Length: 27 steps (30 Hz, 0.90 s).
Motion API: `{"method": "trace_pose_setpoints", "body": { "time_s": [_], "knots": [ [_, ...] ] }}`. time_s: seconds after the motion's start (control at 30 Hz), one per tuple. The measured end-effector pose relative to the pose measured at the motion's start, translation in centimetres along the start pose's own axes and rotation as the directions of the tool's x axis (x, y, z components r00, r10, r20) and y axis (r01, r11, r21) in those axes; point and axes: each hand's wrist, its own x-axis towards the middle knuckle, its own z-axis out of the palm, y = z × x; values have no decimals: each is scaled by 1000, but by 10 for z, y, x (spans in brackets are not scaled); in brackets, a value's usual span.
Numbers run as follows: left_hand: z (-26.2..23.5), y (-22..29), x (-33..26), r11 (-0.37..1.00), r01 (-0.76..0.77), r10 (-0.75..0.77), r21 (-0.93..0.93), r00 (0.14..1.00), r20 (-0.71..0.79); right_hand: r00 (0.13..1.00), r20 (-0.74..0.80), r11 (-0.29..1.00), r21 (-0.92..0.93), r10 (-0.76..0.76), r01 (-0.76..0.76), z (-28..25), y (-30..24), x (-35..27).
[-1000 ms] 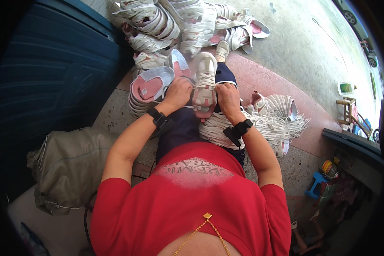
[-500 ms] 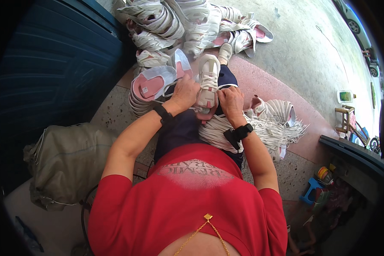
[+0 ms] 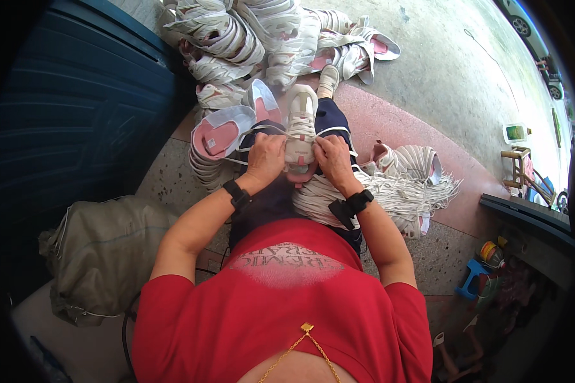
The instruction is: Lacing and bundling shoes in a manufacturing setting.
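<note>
A white and beige shoe upper with pink accents lies across my lap, its toe pointing away from me. White lace crosses its front, and loose lengths run out on both sides. My left hand is closed at the upper's left edge, pinching the shoelace. At the right edge my right hand is closed on the lace too, with a loop showing above its knuckles. Both sets of fingertips are partly hidden. Beside my right wrist lies a thick bundle of white laces.
Stacked white uppers are heaped ahead, and pink-lined ones stand to the left. Another nested row is at the right. A grey-green sack sits by the dark blue door. A small wooden stool stands far right.
My left hand has come back toward me along the upper's side. My right hand has shifted slightly inward and nearer. The lace lengths now spread wider on both sides.
</note>
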Motion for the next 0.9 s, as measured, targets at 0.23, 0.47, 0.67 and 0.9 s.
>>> {"method": "trace_pose_setpoints", "body": {
  "time_s": [0.23,0.47,0.67,0.9],
  "knots": [
    [-15,22,97,940,46,23,-339,980,197,989,-51,961,247,139,-123,2,4,-4],
    [41,45,160,953,252,-4,-169,567,824,987,-143,987,131,-77,96,-1,1,-1],
    [22,54,160,746,529,-33,-405,636,771,972,9,963,-133,-235,234,-7,4,4],
    [-18,48,174,531,658,-111,-534,679,726,920,349,822,-461,-177,333,-13,-10,26]
  ]
}}
